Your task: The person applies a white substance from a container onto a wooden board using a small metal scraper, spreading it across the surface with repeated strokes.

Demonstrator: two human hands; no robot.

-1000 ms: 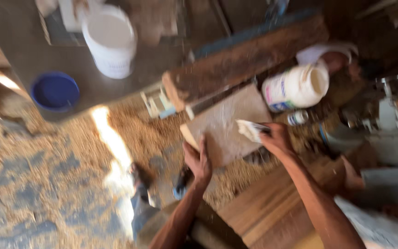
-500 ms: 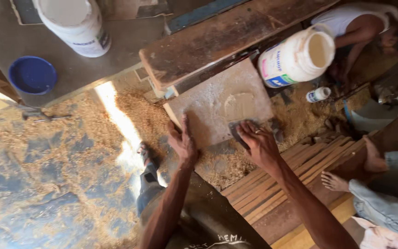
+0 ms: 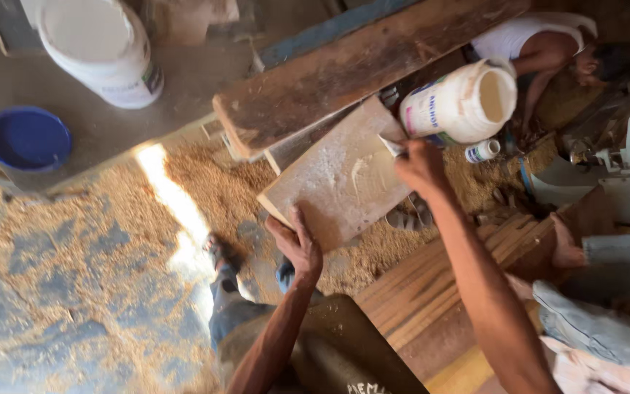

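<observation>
A square wooden board (image 3: 340, 179), whitish with glue smears, lies tilted in front of me. My left hand (image 3: 297, 242) grips its near corner. My right hand (image 3: 418, 165) is at the board's far right edge, shut on a small flat spreader (image 3: 392, 146) whose pale tip touches the board. Just beyond that hand, a large white glue tub (image 3: 462, 102) lies on its side with its mouth open to the right.
A long dark plank (image 3: 344, 69) runs behind the board. A white bucket (image 3: 96, 47) and blue lid (image 3: 27, 138) sit at the upper left. Sawdust covers the floor. Another person's legs (image 3: 592, 252) and a second person (image 3: 548, 47) are at the right, beside stacked planks (image 3: 432, 284).
My right hand moved the spreader from the board's near right edge up to its far right edge by the tub. My left hand shifted along the near edge to the corner.
</observation>
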